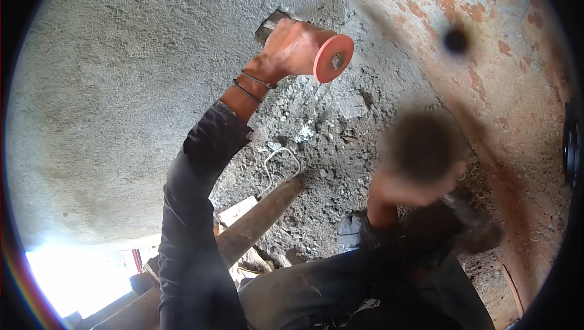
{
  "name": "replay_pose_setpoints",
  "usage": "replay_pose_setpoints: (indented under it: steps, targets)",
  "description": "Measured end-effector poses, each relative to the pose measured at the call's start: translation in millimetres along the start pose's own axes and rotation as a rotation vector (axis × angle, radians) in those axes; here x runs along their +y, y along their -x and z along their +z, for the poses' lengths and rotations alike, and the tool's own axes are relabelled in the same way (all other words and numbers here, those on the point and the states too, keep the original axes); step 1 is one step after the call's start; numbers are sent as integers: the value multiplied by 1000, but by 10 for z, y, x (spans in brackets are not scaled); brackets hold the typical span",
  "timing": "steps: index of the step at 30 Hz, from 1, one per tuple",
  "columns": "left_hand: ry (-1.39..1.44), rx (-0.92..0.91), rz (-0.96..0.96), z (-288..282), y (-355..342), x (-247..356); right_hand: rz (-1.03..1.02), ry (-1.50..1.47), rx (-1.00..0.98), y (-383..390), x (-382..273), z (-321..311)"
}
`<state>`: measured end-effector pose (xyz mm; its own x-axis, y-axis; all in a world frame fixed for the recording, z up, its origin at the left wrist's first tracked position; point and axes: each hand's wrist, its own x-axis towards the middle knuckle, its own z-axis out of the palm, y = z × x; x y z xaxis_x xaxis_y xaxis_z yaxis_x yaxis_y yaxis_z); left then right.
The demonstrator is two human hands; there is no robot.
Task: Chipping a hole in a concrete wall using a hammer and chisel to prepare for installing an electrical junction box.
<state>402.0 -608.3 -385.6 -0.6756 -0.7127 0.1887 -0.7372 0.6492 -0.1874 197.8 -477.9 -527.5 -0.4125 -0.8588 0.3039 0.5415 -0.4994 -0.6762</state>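
Rough grey wall [121,86]; left hand [292,50] grasps orange-guarded chisel [331,57]; right hand [413,187] blurred, grip unclear.

Rough grey plaster wall [109,86], chipped rubble patch [328,147] (rust-stained at right), daylight glare [73,281] lower left.

The left hand [292,50] was raised against the rough grey plastered wall [121,86], closed round a chisel with a round orange-pink guard disc [333,58], its tip hidden at a broken hole in the plaster. Two thin dark bands circled that wrist, and the sleeve was dark. The right hand [413,187], blurred, gripped a dark hammer [474,226], also blurred. Between them lay chipped grey rubble [328,141], a bent loop of pale wire [277,169] and a brown wooden pole [255,223].
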Motion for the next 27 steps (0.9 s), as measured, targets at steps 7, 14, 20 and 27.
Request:
replay_pose_setpoints:
  steps: [7,14,20,27]
  targets:
    - [67,-14,-51,116,93,80,735,650,-300,24,54,393]
    - [-43,-77,-139,125,-64,141,900,46,-34,-58,-115,94]
    - [-51,-26,-55,114,33,91,578,-64,-55,-270,-380,92]
    - [-21,9,-62,17,59,81,-248,140,174,-457,-533,355]
